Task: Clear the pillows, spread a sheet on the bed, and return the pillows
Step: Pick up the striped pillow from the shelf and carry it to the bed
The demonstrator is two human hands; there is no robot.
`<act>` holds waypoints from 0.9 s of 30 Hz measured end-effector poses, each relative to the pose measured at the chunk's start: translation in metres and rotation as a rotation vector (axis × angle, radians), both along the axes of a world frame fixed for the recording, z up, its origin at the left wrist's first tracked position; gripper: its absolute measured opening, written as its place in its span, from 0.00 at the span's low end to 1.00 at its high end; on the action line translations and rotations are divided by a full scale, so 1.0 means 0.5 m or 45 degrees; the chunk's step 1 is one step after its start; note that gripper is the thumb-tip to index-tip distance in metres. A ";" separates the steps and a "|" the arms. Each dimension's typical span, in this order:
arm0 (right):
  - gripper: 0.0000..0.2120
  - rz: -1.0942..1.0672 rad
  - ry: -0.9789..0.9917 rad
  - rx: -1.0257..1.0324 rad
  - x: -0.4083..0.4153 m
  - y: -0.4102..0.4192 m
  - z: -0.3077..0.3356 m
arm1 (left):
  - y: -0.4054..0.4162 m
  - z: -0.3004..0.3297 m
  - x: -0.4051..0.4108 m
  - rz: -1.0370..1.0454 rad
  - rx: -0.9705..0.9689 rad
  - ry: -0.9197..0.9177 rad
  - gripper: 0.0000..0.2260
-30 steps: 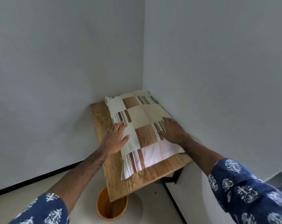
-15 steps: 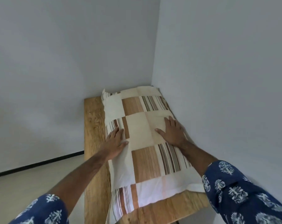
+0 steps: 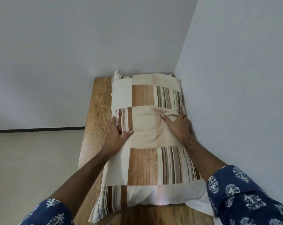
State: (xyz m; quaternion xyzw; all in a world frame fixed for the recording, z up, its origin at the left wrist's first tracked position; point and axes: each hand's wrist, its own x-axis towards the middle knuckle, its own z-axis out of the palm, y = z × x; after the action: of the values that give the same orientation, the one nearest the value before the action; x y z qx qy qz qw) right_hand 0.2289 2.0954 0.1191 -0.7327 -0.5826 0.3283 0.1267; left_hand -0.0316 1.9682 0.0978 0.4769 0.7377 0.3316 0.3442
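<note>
surface: wooden table [image 3: 97, 101] set into corner of two pale grey walls [image 3: 72, 46], beige floor [image 3: 32, 159] at left | pillows [image 3: 147, 130]: patchwork stack lying on table against right wall | left hand [image 3: 116, 133]: gripping upper pillow's left edge | right hand [image 3: 178, 125]: clutching its right side, fabric bunched

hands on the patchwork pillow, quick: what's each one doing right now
Left hand: grips the left edge of the upper brown-and-cream patchwork pillow.
Right hand: grips the same pillow's right side, bunching the fabric.
</note>
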 end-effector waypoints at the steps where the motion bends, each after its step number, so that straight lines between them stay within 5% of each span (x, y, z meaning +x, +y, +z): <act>1: 0.55 0.034 0.091 -0.072 0.004 0.009 0.002 | -0.007 0.006 0.000 0.025 0.017 -0.105 0.43; 5: 0.26 0.086 0.523 -0.201 -0.016 -0.014 0.012 | -0.075 0.014 -0.018 0.116 0.020 -0.297 0.43; 13: 0.29 0.176 0.560 0.083 -0.130 -0.208 0.044 | -0.346 0.027 -0.075 0.409 -0.023 -0.332 0.52; 17: 0.22 0.387 0.587 0.233 -0.177 -0.324 0.124 | -0.498 0.050 -0.077 0.539 0.061 -0.355 0.53; 23: 0.26 0.715 0.701 0.231 -0.265 -0.580 0.226 | -0.805 0.098 -0.064 0.888 0.229 -0.330 0.47; 27: 0.18 0.893 0.830 0.155 -0.359 -0.768 0.258 | -1.027 0.144 -0.083 1.148 0.298 -0.221 0.42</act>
State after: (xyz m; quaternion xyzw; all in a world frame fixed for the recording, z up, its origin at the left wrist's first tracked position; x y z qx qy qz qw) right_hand 0.0496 1.7114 0.2479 -0.3423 -0.7426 0.5291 0.2269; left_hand -0.0731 1.4548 0.1696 0.1152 0.7972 0.5676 0.1703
